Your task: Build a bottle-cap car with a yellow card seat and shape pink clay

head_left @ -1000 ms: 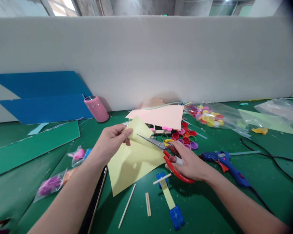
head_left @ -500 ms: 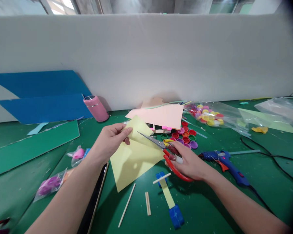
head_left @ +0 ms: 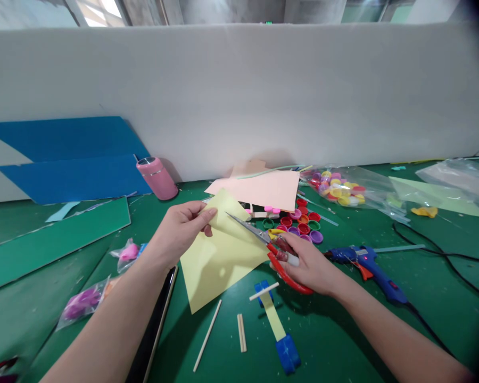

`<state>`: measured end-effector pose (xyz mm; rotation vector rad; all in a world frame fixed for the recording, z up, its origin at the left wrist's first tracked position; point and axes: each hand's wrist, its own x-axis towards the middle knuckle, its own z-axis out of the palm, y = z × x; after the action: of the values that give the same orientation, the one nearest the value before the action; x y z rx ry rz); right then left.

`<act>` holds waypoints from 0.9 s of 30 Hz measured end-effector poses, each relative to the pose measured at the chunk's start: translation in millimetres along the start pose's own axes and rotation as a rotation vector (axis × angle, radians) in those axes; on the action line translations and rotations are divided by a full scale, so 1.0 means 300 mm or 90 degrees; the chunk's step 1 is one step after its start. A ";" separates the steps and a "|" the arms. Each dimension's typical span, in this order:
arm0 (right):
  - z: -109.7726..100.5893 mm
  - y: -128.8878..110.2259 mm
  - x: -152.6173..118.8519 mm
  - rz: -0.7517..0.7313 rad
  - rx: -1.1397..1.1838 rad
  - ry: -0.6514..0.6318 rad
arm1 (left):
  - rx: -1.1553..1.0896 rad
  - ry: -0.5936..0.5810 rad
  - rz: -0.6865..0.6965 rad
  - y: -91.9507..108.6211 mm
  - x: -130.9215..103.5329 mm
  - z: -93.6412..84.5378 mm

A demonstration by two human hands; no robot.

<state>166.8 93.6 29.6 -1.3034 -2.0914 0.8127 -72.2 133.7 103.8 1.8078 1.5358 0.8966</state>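
Note:
My left hand (head_left: 186,229) pinches the upper left edge of a pale yellow sheet of paper (head_left: 215,271) between thumb and fingers. Red-handled scissors (head_left: 277,252) are gripped in my right hand (head_left: 307,263), their pointed blades lying over the paper and aimed at my left thumb. The blades look nearly closed. Below the sheet are a loose white stick (head_left: 207,335), a short pair of sticks (head_left: 241,333), and a yellow strip with blue end pieces (head_left: 274,319), one stick resting across its upper end.
A blue glue gun (head_left: 377,271) with a black cord lies to the right. Colored bottle caps (head_left: 303,226) and a bag of caps (head_left: 339,189) sit behind my right hand. A pink flask (head_left: 157,178), pink paper (head_left: 259,187), and blue boards (head_left: 75,178) stand or lie at the back.
Almost nothing differs. The scissors' handles have drawn slightly closer together, while my left hand and the paper stay in place.

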 end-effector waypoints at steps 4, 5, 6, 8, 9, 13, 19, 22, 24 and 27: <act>0.002 0.000 -0.003 0.004 0.009 -0.003 | -0.003 -0.002 -0.002 0.003 0.001 0.002; 0.002 0.001 -0.004 0.004 0.011 -0.004 | -0.002 -0.003 -0.002 0.004 0.001 0.003; 0.003 0.001 -0.005 0.004 0.014 -0.005 | -0.001 -0.003 -0.002 0.005 0.002 0.004; 0.004 0.004 -0.005 0.004 0.019 -0.008 | 0.002 -0.005 -0.003 0.008 0.001 0.006; 0.004 0.005 -0.005 0.005 0.021 -0.009 | 0.003 -0.008 -0.004 0.009 0.001 0.007; 0.004 0.012 -0.002 0.007 0.025 -0.011 | 0.003 -0.020 -0.008 0.007 0.001 0.009; 0.003 0.010 0.000 0.004 0.030 -0.014 | -0.002 -0.022 -0.007 0.002 0.001 0.009; 0.002 0.005 0.000 0.000 0.031 -0.015 | -0.004 -0.023 -0.008 0.002 0.003 0.010; 0.001 0.005 0.001 -0.001 0.031 -0.016 | -0.005 -0.023 -0.008 0.001 0.005 0.010; 0.002 0.008 0.000 -0.001 0.033 -0.014 | -0.004 -0.025 -0.011 0.000 0.006 0.012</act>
<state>167.9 94.2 27.6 -1.2700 -2.0738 0.8777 -69.2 135.5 102.0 1.7939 1.5210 0.8525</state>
